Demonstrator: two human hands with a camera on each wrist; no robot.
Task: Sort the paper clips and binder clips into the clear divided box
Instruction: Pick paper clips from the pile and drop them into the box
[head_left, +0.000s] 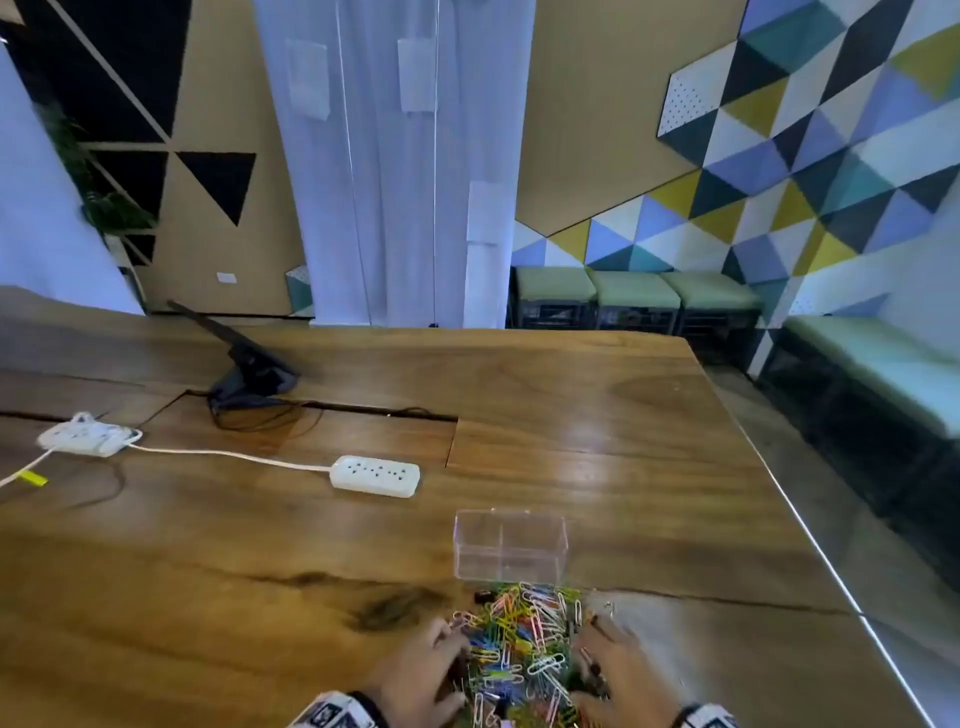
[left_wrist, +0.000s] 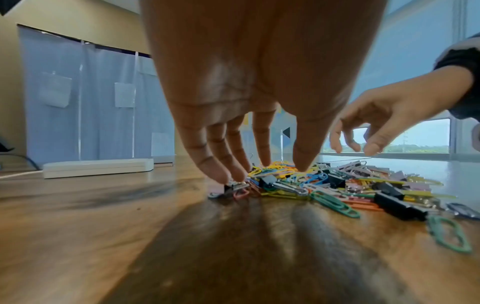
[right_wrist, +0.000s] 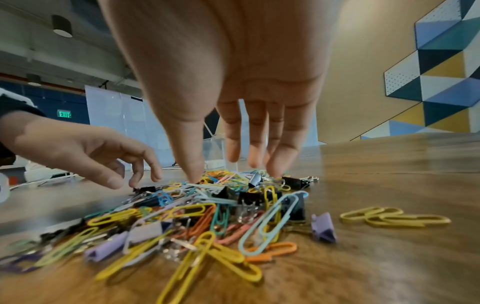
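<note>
Head view shows the clear divided box (head_left: 510, 545) empty just beyond the fingers, so sorting is all ahead; the mixed pile of clips (head_left: 524, 654) lies on the surface between left hand (head_left: 421, 675) and right hand (head_left: 621, 675), fingers spread, touching its edges

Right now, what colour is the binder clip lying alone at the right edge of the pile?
Lilac; the binder clip shows best in the right wrist view.
</note>
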